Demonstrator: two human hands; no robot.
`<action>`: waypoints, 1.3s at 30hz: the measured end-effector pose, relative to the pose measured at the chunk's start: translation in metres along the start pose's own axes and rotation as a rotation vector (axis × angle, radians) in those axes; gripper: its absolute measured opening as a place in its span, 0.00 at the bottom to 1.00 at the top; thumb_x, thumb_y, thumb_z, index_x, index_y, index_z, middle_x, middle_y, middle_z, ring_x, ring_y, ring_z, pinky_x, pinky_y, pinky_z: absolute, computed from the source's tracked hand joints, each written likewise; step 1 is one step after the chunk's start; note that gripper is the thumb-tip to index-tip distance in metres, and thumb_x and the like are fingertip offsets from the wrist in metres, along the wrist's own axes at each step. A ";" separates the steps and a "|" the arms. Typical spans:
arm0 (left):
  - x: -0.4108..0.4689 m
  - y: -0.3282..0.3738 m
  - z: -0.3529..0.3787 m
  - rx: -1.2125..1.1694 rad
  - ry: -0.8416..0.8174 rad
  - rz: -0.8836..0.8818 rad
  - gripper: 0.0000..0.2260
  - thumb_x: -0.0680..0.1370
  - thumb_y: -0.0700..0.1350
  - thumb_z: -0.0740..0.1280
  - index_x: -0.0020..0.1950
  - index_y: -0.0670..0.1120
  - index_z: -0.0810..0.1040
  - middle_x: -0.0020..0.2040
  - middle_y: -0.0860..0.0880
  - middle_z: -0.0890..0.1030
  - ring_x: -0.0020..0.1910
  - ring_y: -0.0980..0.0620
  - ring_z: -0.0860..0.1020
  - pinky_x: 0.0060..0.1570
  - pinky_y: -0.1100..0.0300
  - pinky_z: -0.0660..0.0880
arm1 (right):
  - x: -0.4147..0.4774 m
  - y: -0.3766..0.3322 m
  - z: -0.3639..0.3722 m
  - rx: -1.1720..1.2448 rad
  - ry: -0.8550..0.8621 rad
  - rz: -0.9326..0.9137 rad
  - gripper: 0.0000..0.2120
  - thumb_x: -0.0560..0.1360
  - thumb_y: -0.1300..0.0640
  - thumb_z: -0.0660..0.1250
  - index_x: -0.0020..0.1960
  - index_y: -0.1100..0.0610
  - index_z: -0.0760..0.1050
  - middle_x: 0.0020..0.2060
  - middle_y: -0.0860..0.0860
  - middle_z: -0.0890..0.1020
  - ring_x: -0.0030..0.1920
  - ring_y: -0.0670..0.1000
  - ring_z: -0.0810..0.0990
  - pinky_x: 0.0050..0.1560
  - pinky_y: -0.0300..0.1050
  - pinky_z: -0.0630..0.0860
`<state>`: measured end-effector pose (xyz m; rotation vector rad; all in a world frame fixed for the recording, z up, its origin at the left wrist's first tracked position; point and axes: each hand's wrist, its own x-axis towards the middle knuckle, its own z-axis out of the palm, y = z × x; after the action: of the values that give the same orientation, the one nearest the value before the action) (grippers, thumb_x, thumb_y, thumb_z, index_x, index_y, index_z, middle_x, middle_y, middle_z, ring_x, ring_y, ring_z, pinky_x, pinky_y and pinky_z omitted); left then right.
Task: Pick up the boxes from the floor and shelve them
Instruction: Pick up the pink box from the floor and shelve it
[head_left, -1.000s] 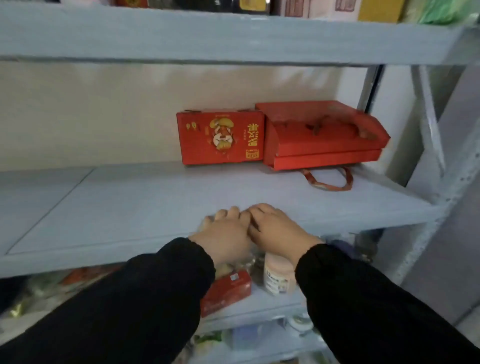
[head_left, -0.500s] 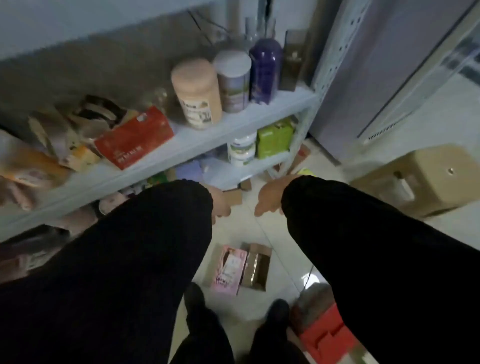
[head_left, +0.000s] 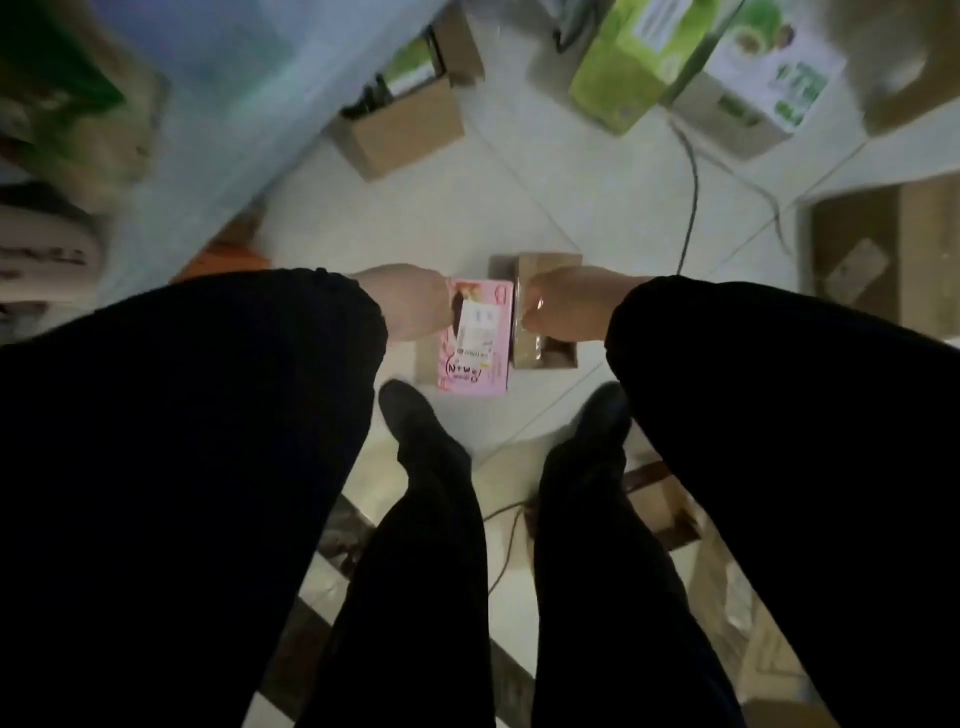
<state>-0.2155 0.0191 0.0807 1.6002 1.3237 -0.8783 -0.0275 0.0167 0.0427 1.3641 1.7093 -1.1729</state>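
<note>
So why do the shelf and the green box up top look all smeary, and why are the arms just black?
Head view: motion blur smears the pale blue shelf edge and the green printed carton; head view again: the black sleeves sit in deep shadow with no detail, while the pink printed box is lit and fairly sharp.

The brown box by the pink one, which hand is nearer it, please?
Right. The right hand is over the brown box; the left hand is beyond the pink box.

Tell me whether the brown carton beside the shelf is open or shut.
Open: the brown carton has its flap raised, with dark contents showing inside.
</note>
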 end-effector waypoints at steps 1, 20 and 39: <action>0.022 -0.007 0.020 0.007 -0.022 0.003 0.11 0.87 0.44 0.53 0.57 0.42 0.73 0.47 0.48 0.73 0.50 0.49 0.71 0.39 0.67 0.66 | 0.019 0.006 0.023 0.019 -0.024 0.007 0.09 0.80 0.51 0.61 0.53 0.55 0.76 0.50 0.53 0.80 0.51 0.58 0.80 0.52 0.48 0.77; 0.271 -0.085 0.277 -0.912 -0.113 -0.367 0.25 0.72 0.56 0.66 0.70 0.56 0.72 0.63 0.53 0.78 0.60 0.48 0.76 0.58 0.45 0.75 | 0.244 0.051 0.279 1.146 -0.197 0.389 0.20 0.77 0.49 0.65 0.69 0.50 0.73 0.62 0.48 0.78 0.59 0.51 0.75 0.54 0.50 0.76; -0.087 -0.010 -0.041 -1.383 0.469 0.105 0.20 0.75 0.59 0.69 0.62 0.51 0.73 0.53 0.51 0.86 0.52 0.45 0.85 0.49 0.38 0.81 | -0.113 -0.024 -0.063 1.042 0.534 -0.063 0.21 0.71 0.43 0.74 0.54 0.52 0.68 0.47 0.47 0.82 0.46 0.49 0.83 0.38 0.44 0.78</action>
<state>-0.2423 0.0249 0.1740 0.7030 1.5539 0.5292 -0.0203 0.0300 0.1734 2.4123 1.4775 -2.0094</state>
